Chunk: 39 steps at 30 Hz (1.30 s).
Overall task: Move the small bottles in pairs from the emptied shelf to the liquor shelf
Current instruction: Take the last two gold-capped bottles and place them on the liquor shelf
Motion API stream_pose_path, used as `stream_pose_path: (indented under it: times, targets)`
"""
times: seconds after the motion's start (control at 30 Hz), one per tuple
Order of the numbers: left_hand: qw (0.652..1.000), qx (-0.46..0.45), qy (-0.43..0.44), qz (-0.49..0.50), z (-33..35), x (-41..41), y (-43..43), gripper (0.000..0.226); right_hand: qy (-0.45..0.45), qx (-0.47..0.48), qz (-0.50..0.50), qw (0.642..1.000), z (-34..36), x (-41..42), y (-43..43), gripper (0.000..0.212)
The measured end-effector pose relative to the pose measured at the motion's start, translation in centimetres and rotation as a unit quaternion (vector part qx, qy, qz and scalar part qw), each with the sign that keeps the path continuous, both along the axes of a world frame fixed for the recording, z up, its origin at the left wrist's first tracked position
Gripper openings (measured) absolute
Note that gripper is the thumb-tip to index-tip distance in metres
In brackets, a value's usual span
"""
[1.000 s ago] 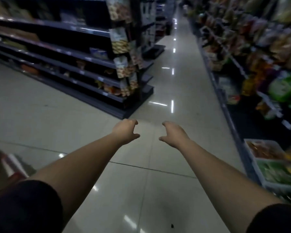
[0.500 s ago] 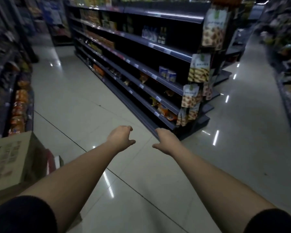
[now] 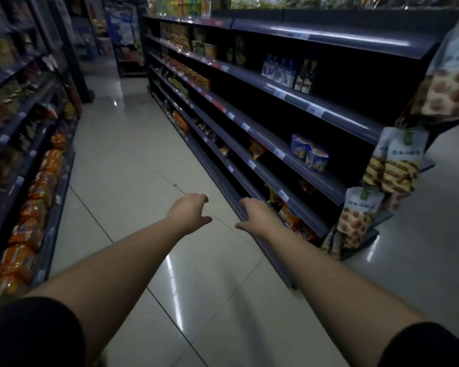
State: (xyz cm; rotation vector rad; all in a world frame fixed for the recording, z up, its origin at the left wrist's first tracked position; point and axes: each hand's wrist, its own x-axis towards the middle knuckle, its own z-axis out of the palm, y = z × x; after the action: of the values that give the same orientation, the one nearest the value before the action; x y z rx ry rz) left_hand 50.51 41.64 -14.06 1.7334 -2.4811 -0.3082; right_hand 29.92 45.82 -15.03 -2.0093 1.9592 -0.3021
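Several small bottles [image 3: 288, 73], most with blue-white labels and two dark with pale labels, stand in a group on a mostly bare dark shelf [image 3: 334, 115], second from the top, in the aisle unit on the right. My left hand [image 3: 190, 211] and my right hand [image 3: 257, 217] are stretched out in front of me over the tiled floor, well below and short of the bottles. Both hands hold nothing, and their fingers hang loosely curled.
The dark shelf unit runs along my right, with two blue cup containers [image 3: 309, 152] lower down and snack bags [image 3: 394, 165] hanging on its end. Orange packets [image 3: 37, 197] fill low shelves on the left. The tiled aisle floor [image 3: 133, 165] stretches ahead.
The view has swung left from the long aisle onto the shelf unit, which is now closer with its bottles in plain sight. Both hands stay held out and holding nothing.
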Motion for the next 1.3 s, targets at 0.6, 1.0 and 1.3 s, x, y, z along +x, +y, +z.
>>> stream_pose_path:
  times: [0.6, 1.0, 1.3]
  targets:
    - [0.995, -0.041, 0.022, -0.086, 4.3, -12.8, -43.3, 0.055, -0.003, -0.043, -0.109, 0.993, 4.9, -13.2, -39.6, 0.059]
    - [0.963, -0.059, 0.084, -0.250, 9.8, -28.4, -64.6, 0.057, -0.028, -0.102, -0.261, 0.960, 10.7, -23.7, -55.4, 0.074]
    - [0.934, -0.075, 0.138, -0.321, 12.3, -42.7, -73.5, 0.054, -0.049, -0.187, -0.364, 0.911, 12.8, -33.6, -60.4, 0.059]
